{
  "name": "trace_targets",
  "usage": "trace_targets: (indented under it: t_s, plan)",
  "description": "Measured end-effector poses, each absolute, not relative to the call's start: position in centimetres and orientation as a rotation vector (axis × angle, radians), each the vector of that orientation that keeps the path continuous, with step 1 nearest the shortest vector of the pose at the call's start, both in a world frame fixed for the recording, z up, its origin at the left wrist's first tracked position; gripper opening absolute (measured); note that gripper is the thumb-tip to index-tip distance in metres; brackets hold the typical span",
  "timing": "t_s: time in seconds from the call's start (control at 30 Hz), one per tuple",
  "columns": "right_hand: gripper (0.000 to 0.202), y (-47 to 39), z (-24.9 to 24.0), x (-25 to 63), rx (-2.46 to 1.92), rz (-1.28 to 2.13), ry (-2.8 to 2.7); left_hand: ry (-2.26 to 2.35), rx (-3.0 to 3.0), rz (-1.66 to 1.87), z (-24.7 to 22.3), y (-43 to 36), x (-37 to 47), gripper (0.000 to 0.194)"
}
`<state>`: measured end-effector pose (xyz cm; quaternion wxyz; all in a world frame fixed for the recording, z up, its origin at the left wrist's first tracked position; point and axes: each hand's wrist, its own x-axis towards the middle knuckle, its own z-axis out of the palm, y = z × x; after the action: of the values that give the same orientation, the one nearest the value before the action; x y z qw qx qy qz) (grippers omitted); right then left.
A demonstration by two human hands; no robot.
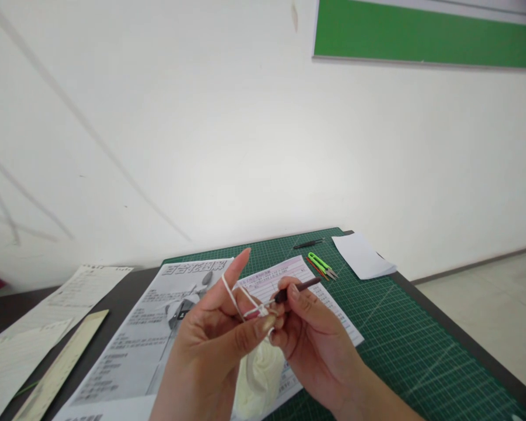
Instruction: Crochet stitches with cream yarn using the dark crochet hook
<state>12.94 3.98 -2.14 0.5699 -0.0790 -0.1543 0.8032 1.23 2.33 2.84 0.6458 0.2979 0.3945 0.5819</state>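
My left hand [221, 333] pinches a small piece of crochet work [261, 311] between thumb and fingers. White yarn [232, 294] loops over its raised index finger and runs down to the piece. In my right hand [309, 330] is a crochet hook [298, 289] with a dark handle, gripped near its front end. The hook's metal tip meets the yarn at the left fingertips; whether a loop sits on it is too small to tell. Below both hands a pale yellow ball of yarn [260, 377] rests on the papers, partly hidden by the left hand.
A green cutting mat [403, 327] covers much of the dark table. On it lie green thread snips [321, 264], black tweezers [309, 243], a white paper stack [364, 256], a printed form [339, 310] and a picture sheet [127, 345]. Left are handwritten sheets [70, 295] and a ruler-like strip [65, 365].
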Motion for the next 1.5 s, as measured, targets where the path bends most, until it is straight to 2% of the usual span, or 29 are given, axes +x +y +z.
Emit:
trace_targets:
  t_s: [0.43,0.63,0.7,1.07,1.5]
  plan:
    - [0.008,3.6,-2.0,12.3,-0.257,1.715,-0.465,0.913,0.596,1.465,2.5,2.2,2.1,0.061]
    - [0.015,3.0,-1.7,12.5,-0.427,1.165,-0.88,0.941,0.625,1.445,2.2,2.2,2.3,0.062]
    - [0.019,2.9,-1.7,12.6,-0.447,1.09,-0.978,0.956,0.616,1.417,2.3,2.1,2.3,0.064]
    - [0.021,3.0,-1.8,12.5,-0.402,1.053,-0.968,0.85,0.557,1.396,2.3,2.1,2.2,0.073]
    - [0.021,2.7,-0.6,13.0,-0.575,1.174,-0.881,0.925,0.816,1.572,1.6,1.7,3.3,0.062]
